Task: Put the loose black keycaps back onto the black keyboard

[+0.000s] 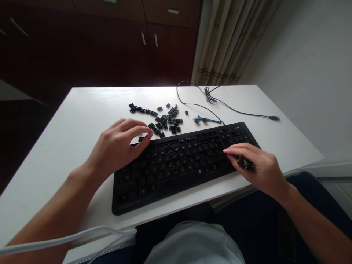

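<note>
A black keyboard (170,176) lies slanted on the white table, with keycaps off in several places. My left hand (121,141) rests over its upper left corner. Thumb and index finger come together in a pinch beside a loose pile of black keycaps (165,120); anything between the tips is too small to make out. Over the keyboard's right part, my right hand (254,161) is closed, its thumb and index finger pressed together at the keys. A dark lumpy object (244,163) shows within its curled fingers, its kind unclear.
Behind the keyboard lies a blue-handled brush (210,119) with dark keycaps against it. The keyboard's black cable (210,96) is bundled at the back, its plug (274,118) toward the right. A white cord (68,238) crosses the lower left. The table's front edge (154,216) is close.
</note>
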`<state>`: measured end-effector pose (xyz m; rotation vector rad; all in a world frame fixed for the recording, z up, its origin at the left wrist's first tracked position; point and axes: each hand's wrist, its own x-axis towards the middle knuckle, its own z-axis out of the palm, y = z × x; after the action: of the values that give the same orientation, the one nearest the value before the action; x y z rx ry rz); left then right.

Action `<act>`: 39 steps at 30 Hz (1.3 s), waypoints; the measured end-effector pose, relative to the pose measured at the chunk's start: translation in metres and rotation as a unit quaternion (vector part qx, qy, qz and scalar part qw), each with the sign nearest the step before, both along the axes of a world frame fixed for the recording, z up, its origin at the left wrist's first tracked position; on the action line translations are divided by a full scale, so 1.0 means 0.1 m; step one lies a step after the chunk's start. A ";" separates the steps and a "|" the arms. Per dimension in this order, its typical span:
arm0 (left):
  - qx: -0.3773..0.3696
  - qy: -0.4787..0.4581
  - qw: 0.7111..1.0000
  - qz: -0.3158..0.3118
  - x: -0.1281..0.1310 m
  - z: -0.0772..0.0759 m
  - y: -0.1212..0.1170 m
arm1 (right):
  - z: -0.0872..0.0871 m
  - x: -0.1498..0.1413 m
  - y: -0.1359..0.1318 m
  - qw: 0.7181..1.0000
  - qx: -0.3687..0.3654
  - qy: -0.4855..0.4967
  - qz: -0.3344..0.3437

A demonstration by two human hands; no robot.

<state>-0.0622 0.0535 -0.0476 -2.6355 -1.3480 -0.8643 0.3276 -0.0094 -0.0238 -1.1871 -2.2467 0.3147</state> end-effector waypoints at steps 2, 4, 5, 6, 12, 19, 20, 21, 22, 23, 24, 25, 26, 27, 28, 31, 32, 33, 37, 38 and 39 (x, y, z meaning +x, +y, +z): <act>0.000 -0.002 1.000 0.001 0.00 0.00 0.00 | -0.09 0.06 -0.02 0.996 0.046 -0.051 0.048; -0.006 -0.002 1.000 0.002 -0.01 0.00 0.00 | -0.15 0.12 -0.05 0.989 0.066 -0.093 0.090; -0.009 -0.002 1.000 0.004 -0.01 0.00 -0.01 | -0.18 0.15 -0.06 0.987 0.072 -0.106 0.101; -0.012 0.000 1.000 0.005 -0.01 0.00 -0.01 | -0.19 0.17 -0.07 0.985 0.077 -0.114 0.107; -0.016 -0.003 1.000 0.010 0.00 0.00 -0.02 | -0.16 0.18 -0.08 0.983 0.079 -0.124 0.114; -0.005 -0.001 1.000 0.009 0.00 0.00 -0.02 | -0.11 -0.07 -0.06 0.993 0.005 -0.001 0.121; -0.007 0.000 1.000 0.011 0.00 0.00 -0.02 | -0.10 -0.10 -0.06 0.991 -0.001 -0.003 0.136; -0.010 0.000 1.000 0.012 0.00 -0.01 -0.02 | -0.10 -0.13 -0.06 0.989 -0.002 -0.010 0.150; -0.015 0.001 1.000 0.014 0.00 -0.01 -0.02 | -0.10 -0.16 -0.06 0.987 0.001 -0.019 0.162; -0.017 0.001 1.000 0.014 0.00 -0.01 -0.02 | -0.10 -0.17 -0.06 0.985 0.007 -0.028 0.169; -0.016 -0.001 1.000 0.015 0.00 -0.02 -0.02 | -0.10 -0.18 -0.06 0.984 0.015 -0.036 0.173; -0.014 -0.003 1.000 0.014 0.00 -0.02 -0.02 | -0.10 -0.18 -0.06 0.983 0.023 -0.045 0.175; -0.013 -0.005 1.000 0.013 0.00 -0.02 -0.02 | -0.09 -0.18 -0.06 0.982 0.031 -0.053 0.176; -0.012 -0.006 1.000 0.011 0.00 -0.02 -0.01 | -0.09 -0.18 -0.06 0.981 0.039 -0.062 0.178; -0.011 -0.006 1.000 0.010 0.00 -0.02 -0.01 | -0.08 -0.19 -0.06 0.980 0.048 -0.072 0.179; -0.007 -0.005 1.000 0.007 0.00 -0.01 -0.01 | -0.06 -0.20 -0.07 0.976 0.074 -0.103 0.178; -0.005 -0.005 1.000 0.005 0.00 -0.01 -0.01 | -0.05 -0.20 -0.08 0.974 0.082 -0.109 0.179; -0.003 -0.004 1.000 0.005 0.01 -0.01 -0.01 | -0.05 -0.20 -0.08 0.973 0.086 -0.114 0.183; -0.003 -0.006 1.000 0.003 0.01 0.00 -0.01 | -0.06 -0.17 -0.06 0.971 0.059 -0.120 0.200; -0.004 -0.007 1.000 0.003 0.01 -0.01 -0.01 | -0.05 -0.16 -0.05 0.972 0.039 -0.115 0.201; -0.005 -0.008 1.000 0.003 0.01 -0.01 -0.01 | -0.04 -0.16 -0.05 0.975 0.017 -0.104 0.198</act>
<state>-0.0608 0.0524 -0.0486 -2.6348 -1.3672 -0.8833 0.3113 -0.0143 -0.0282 -0.7748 -2.6588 0.3134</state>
